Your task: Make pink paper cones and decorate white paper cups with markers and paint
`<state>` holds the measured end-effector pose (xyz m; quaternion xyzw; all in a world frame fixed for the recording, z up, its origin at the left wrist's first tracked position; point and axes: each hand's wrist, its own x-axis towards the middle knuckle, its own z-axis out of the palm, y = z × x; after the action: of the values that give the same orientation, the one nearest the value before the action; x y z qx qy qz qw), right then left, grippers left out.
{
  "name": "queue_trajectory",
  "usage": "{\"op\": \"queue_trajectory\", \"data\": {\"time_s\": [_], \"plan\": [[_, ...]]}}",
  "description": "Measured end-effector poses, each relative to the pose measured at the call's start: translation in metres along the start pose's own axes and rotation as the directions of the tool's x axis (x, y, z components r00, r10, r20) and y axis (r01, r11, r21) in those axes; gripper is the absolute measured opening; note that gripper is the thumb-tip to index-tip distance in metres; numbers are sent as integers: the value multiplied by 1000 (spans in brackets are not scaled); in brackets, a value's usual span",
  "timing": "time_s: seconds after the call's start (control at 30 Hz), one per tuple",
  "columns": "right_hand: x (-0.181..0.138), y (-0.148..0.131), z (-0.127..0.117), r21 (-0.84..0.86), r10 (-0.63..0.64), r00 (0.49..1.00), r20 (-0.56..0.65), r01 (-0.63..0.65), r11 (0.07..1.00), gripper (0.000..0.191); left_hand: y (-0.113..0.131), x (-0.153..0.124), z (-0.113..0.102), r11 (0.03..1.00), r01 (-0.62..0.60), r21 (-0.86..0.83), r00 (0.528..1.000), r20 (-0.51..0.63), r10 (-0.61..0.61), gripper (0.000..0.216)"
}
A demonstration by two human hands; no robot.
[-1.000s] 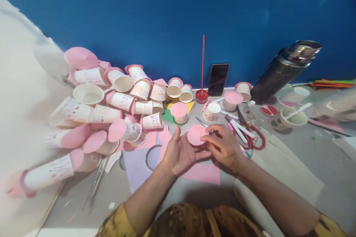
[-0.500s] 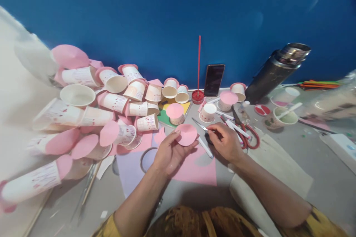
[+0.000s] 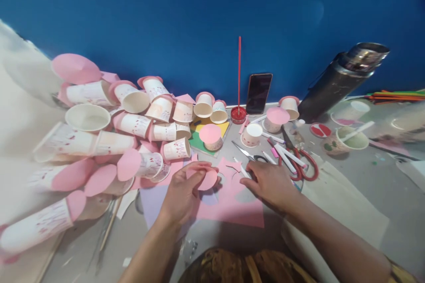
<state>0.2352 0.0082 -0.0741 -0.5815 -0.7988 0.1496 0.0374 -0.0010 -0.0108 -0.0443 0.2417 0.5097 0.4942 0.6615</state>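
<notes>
Plainly, the left hand [image 3: 179, 194] pinches a pink paper circle [image 3: 208, 179], its thumb laid across the face and its fingers bent around the far side, holding the disc above the pink sheet [image 3: 232, 212] near the middle of the work area. The forearm rises from the lower edge of the view and leans inward, with the wrist over the lilac sheet [image 3: 149, 208]. The right hand [image 3: 270, 184] sits palm down, fingers curled under and thumb pointing toward the left hand; whether anything lies in its grip I cannot tell, as its own back hides that. Just beyond its knuckles are the handles of the small scissors [image 3: 245, 151], blades pointing away and to the left, and a white marker [image 3: 244, 170] lies just beside the thumb. Between the two hands a gap shows the ragged cut edge of the pink sheet, whose near edge runs across the grey table [image 3: 226, 236] in front of the person. That strip of tabletop gives room on the near side. Leftward, the heaped paper cups [image 3: 133, 124] close in on the left hand; on the right, red-handled scissors [image 3: 311, 172] crowd the right wrist, with a beige sheet [image 3: 341, 212] spreading beyond. Behind everything, the blue wall [image 3: 199, 17] bounds the far edge.
</notes>
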Motion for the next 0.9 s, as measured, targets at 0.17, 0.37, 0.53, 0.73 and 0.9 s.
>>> {"op": "queue_trajectory", "data": {"time_s": [0.17, 0.37, 0.53, 0.73, 0.9], "plan": [[0, -3, 14, -106, -73, 989, -131, 59, 993, 12, -20, -8, -16, 995, 5, 104, 999, -50, 1, 23], [7, 10, 20, 17, -33, 900, -434, 45, 999, 14, -31, -10, -18, 999, 24, 48, 1000, 4, -24, 28], [-3, 1, 10, 469, -57, 941, -335, 219, 856, 15, -23, -15, -6, 981, -26, 192, 998, 64, 14, 24], [-18, -24, 20, 446, -267, 915, -302, 383, 809, 18, -27, -18, 8, 872, -193, 450, 981, 54, 189, 22], [-16, -25, 29, 311, -270, 878, -396, 405, 860, 19, -39, -14, 3, 804, -288, 521, 954, 85, 286, 33]]}}
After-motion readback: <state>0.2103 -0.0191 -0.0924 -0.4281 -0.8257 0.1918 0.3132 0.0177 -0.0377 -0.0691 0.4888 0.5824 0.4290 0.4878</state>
